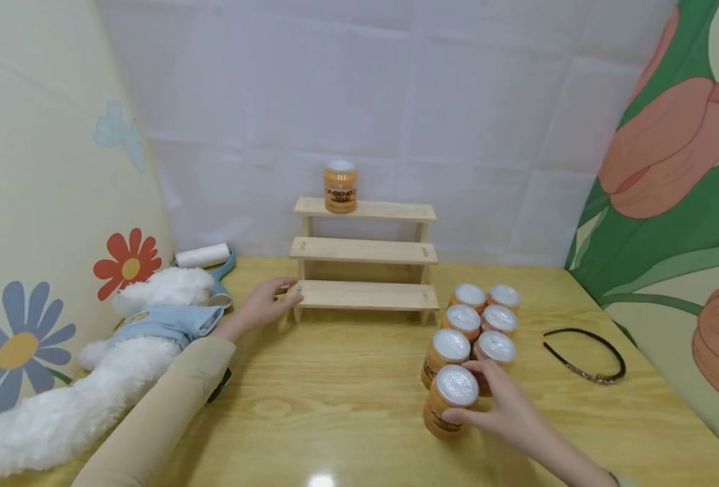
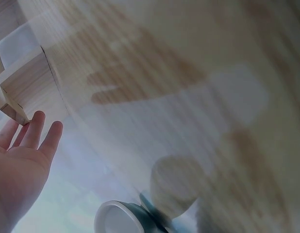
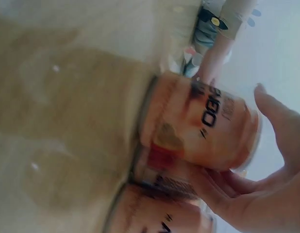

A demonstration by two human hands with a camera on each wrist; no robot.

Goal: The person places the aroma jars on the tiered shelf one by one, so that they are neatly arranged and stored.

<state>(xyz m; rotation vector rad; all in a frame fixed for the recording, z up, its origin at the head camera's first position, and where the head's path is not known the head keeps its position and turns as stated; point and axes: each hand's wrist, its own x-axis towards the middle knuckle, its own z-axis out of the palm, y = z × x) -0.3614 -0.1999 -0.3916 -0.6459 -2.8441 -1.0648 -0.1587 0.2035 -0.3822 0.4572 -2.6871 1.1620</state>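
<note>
My right hand (image 1: 505,409) is round the nearest orange can (image 1: 441,416), with the thumb across its label and the fingers behind it. The right wrist view shows this can (image 3: 198,121) from the side, the fingers curling beneath it in that picture. Several more orange cans with pale lids (image 1: 450,346) stand in two rows just behind. My left hand (image 1: 264,304) touches the left end of the lowest board of a three-step wooden shelf (image 1: 365,295). Its fingers, fairly straight, meet the board corner (image 2: 16,114) in the left wrist view. One can (image 1: 341,188) stands on the top step, left of centre.
A white fluffy toy in a blue shirt (image 1: 164,325) lies at left beside my forearm. Behind it are a white roller (image 1: 203,256) with a blue handle (image 1: 224,268). A black headband (image 1: 615,352) lies right of the cans. A white cloth wall (image 1: 487,122) closes the back.
</note>
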